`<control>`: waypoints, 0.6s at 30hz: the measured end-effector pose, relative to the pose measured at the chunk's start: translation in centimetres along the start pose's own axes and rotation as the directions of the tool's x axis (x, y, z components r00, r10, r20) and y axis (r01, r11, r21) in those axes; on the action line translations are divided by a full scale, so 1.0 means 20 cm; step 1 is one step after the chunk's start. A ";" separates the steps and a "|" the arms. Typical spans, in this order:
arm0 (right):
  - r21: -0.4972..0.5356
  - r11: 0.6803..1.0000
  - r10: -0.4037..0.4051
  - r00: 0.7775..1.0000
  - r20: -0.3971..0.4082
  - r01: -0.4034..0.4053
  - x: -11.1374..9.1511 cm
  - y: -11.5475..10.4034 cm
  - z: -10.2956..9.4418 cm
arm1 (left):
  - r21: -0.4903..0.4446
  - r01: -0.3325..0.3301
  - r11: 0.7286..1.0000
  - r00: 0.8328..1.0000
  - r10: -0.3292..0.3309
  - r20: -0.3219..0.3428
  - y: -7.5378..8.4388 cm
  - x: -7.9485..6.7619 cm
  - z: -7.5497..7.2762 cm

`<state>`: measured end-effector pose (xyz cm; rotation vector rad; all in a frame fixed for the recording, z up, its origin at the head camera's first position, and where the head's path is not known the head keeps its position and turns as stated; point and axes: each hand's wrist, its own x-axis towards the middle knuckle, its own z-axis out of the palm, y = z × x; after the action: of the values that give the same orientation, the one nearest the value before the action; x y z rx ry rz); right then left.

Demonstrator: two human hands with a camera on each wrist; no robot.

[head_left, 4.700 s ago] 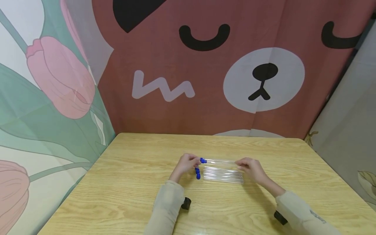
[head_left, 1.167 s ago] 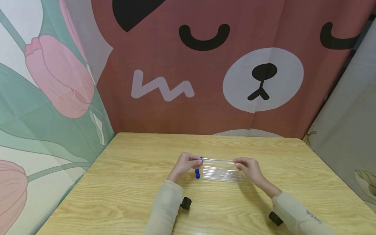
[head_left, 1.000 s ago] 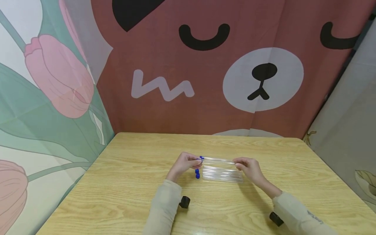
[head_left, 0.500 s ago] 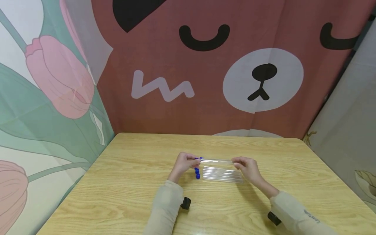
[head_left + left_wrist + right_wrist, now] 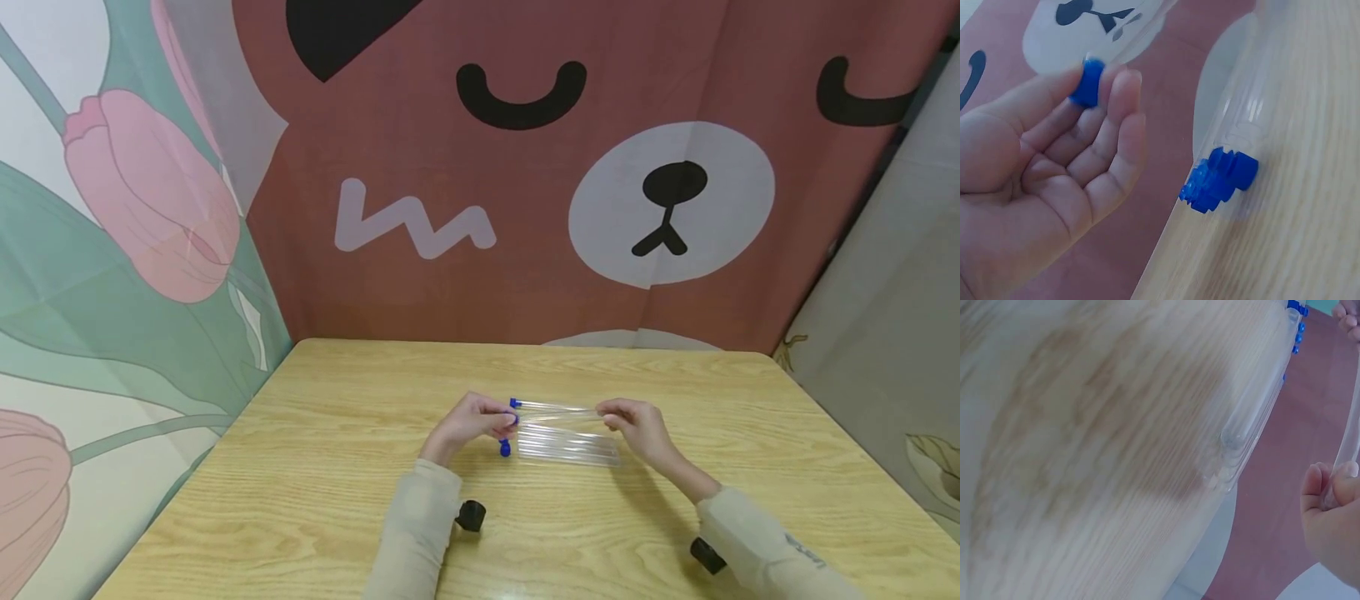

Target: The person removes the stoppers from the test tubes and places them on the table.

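My left hand (image 5: 476, 418) pinches a blue cap (image 5: 1089, 81) between thumb and fingers, at the left end of a clear test tube. The right hand (image 5: 633, 425) grips that tube's other end; in the right wrist view the tube (image 5: 1349, 434) rises from between thumb and fingers. It is held above the table. Below it, several clear capped test tubes (image 5: 570, 450) lie side by side, their blue caps (image 5: 1219, 178) towards the left. Behind the held tube shows another tube's blue cap (image 5: 514, 403). My left fingers partly hide the held cap in the head view.
The tubes lie on a wood-grain table (image 5: 337, 492). Beyond its far edge hangs a reddish bear-print curtain (image 5: 420, 292), with a tulip-print curtain (image 5: 150, 333) on the left. A black wrist device (image 5: 471, 516) sits under the left sleeve, another (image 5: 707, 555) under the right.
Both hands keep hold of the tube. Since half a second ago the left hand has shifted slightly towards me, tilting the tube, and the blue cap behind it shows more fully.
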<state>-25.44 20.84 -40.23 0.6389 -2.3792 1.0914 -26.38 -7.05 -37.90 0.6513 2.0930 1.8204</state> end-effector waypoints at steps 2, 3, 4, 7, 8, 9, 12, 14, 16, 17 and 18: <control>-0.005 1.000 0.004 1.000 0.002 -0.004 0.00 0.01 -0.01 | -0.010 0.008 1.000 1.000 -0.008 0.012 -0.03 0.01 -0.01; -0.002 1.000 0.006 1.000 0.003 -0.006 -0.01 0.02 -0.01 | -0.012 0.013 1.000 1.000 -0.013 0.008 -0.05 0.02 -0.02; 0.002 1.000 0.010 1.000 0.004 -0.010 -0.01 0.02 -0.02 | -0.016 0.015 1.000 1.000 -0.015 0.000 -0.06 0.03 -0.03; 0.027 0.999 0.024 1.000 0.010 -0.024 0.00 0.04 -0.03 | -0.027 0.021 0.999 0.999 -0.022 -0.034 -0.10 0.05 -0.04; 0.041 0.999 0.030 0.999 0.015 -0.031 0.00 0.04 -0.03 | -0.028 0.025 0.999 0.999 -0.026 -0.044 -0.11 0.06 -0.04; 0.051 0.998 0.037 0.999 0.019 -0.038 0.00 0.04 -0.03 | -0.029 0.026 0.999 0.998 -0.028 -0.054 -0.11 0.06 -0.04; 0.067 0.995 0.068 0.997 0.026 -0.069 0.00 0.04 -0.03 | -0.028 0.033 0.999 0.996 -0.036 -0.080 -0.12 0.06 -0.04; 0.070 0.994 0.085 0.996 0.032 -0.088 0.00 0.04 -0.03 | -0.032 0.036 0.999 0.995 -0.039 -0.093 -0.12 0.06 -0.04; 0.067 0.992 0.103 0.994 0.032 -0.105 0.00 0.03 -0.03 | -0.039 0.036 0.999 0.994 -0.039 -0.105 -0.12 0.06 -0.04; 0.069 0.991 0.113 0.993 0.033 -0.115 0.00 0.03 -0.03 | -0.041 0.034 0.999 0.993 -0.039 -0.112 -0.12 0.06 -0.04; 0.067 0.990 0.120 0.992 0.031 -0.121 0.01 0.03 -0.03 | -0.041 0.031 0.999 0.993 -0.035 -0.116 -0.12 0.06 -0.04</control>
<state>-25.77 21.60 -40.19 0.5418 -2.4390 1.2277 -28.04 -7.33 -40.04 0.5087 2.1216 1.9189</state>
